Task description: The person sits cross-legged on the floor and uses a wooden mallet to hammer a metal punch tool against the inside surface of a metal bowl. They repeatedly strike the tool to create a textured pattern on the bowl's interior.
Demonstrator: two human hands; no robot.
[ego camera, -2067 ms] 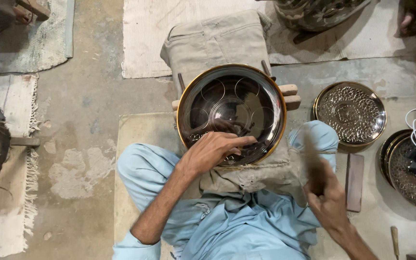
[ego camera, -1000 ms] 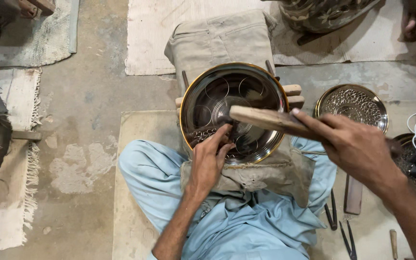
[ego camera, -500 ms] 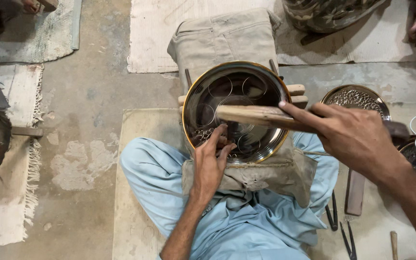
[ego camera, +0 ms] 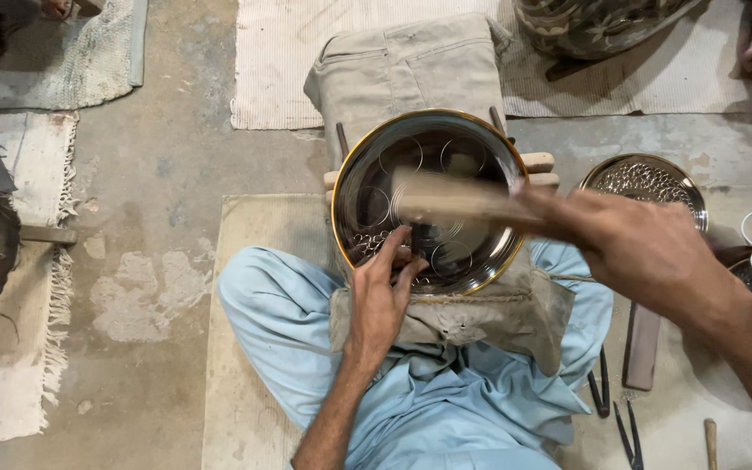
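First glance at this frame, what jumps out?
The shiny round metal tray with a gold rim, propped at centre on a cloth-covered block over the person's lap. The left hand pinches a thin dark punch against its engraved face, while the right hand holds a blurred wooden mallet above it. A finished engraved plate lies on the floor to the right.

Both forearms are bare, the left hand point(ego camera: 382, 300) and right hand point(ego camera: 646, 248) without gloves or rings. Loose pale blue trousers point(ego camera: 289, 331) cover the crossed legs; the top, partly hidden, seems the same blue cloth.
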